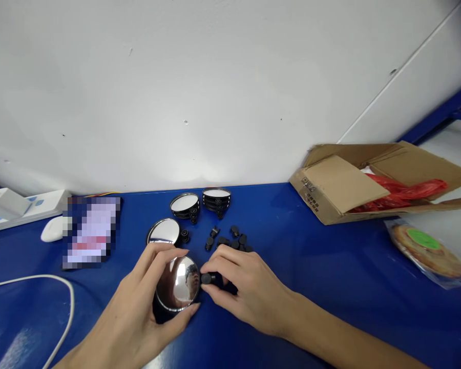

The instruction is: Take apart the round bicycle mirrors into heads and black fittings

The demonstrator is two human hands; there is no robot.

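A round convex mirror (177, 283) with a black back is held by its rim between the thumb and fingers of my left hand (142, 302). Against the mirror's right edge, my right hand (242, 287) pinches a small black fitting (207, 279) between thumb and fingers. Just behind my left fingers lies another round mirror (164, 230) with a black mount. Farther back are two stacks of round mirrors (184, 203), (216, 193). Several loose black fittings (235, 244) lie behind my right hand, which partly hides them.
On the blue table (311, 266), an open cardboard box (341, 184) with red plastic (403, 189) and a wrapped round item (426, 248) are at right. A phone (94, 230), white mouse (54, 229), power strip (42, 205) and white cable (71, 302) are at left.
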